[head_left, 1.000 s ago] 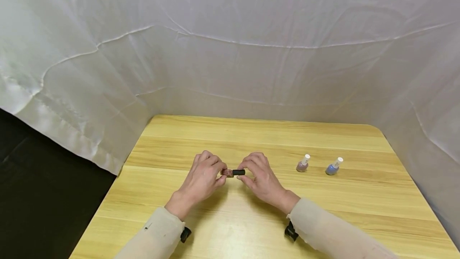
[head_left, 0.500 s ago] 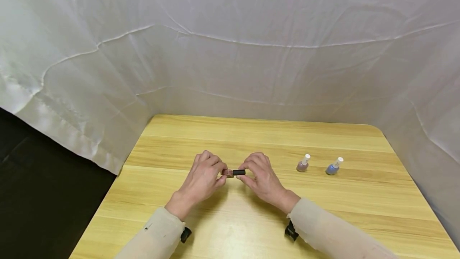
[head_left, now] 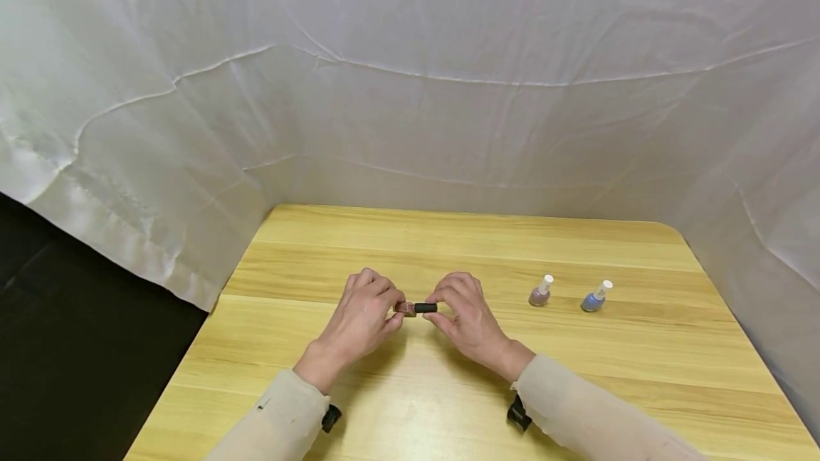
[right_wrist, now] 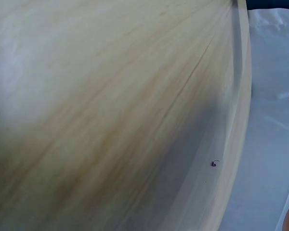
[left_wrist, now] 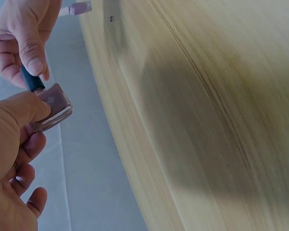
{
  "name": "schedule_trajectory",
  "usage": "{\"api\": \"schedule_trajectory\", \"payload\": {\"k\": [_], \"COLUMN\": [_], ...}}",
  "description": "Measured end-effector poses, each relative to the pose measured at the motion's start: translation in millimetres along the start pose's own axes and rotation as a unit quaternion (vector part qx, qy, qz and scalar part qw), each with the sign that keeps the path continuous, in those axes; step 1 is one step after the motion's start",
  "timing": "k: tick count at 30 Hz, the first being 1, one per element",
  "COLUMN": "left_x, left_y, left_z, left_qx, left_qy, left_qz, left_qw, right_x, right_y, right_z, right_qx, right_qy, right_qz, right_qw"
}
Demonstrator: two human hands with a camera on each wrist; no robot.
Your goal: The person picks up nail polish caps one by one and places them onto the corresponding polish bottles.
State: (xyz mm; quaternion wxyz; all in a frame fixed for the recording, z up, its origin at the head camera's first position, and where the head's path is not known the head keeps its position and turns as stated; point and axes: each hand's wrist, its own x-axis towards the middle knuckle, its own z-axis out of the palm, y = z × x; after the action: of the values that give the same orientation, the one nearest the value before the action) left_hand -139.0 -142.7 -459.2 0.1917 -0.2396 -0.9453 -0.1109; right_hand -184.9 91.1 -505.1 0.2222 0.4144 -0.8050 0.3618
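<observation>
Between thumb and fingers my left hand (head_left: 364, 313) pinches the glass body of a nail polish bottle (left_wrist: 56, 103), brownish mauve and lying sideways over the table. Its black cap (head_left: 426, 307) points right, and my right hand (head_left: 465, 315) pinches that cap with thumb and forefinger. Cap and bottle are in line, the cap at the bottle's neck, as the left wrist view shows up close. Only slivers of fingers appear at the edge of the right wrist view.
To the right on the wooden table (head_left: 500, 247) stand a mauve nail polish bottle (head_left: 539, 294) and a blue nail polish bottle (head_left: 593, 299), both white-capped. A pale cloth curtain (head_left: 448, 126) hangs behind the table and along its sides.
</observation>
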Motion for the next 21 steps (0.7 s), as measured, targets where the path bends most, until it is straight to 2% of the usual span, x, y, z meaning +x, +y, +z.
{"api": "schedule_trajectory", "payload": {"k": [9, 21], "left_x": [0.3, -0.9], "left_y": [0.4, -0.9], "left_z": [-1.0, -0.9], "left_qx": [0.003, 0.003], "left_qy": [-0.002, -0.003], "left_qz": [-0.001, -0.004], "left_qw": [1.0, 1.0], "right_x": [-0.3, -2.8], "right_y": [3.3, -0.5], "right_z": [-0.2, 1.2], "right_qx": [-0.004, 0.012], "right_qy": [0.021, 0.012], "right_qz": [-0.017, 0.017], "right_qw": [0.9996, 0.9997]}}
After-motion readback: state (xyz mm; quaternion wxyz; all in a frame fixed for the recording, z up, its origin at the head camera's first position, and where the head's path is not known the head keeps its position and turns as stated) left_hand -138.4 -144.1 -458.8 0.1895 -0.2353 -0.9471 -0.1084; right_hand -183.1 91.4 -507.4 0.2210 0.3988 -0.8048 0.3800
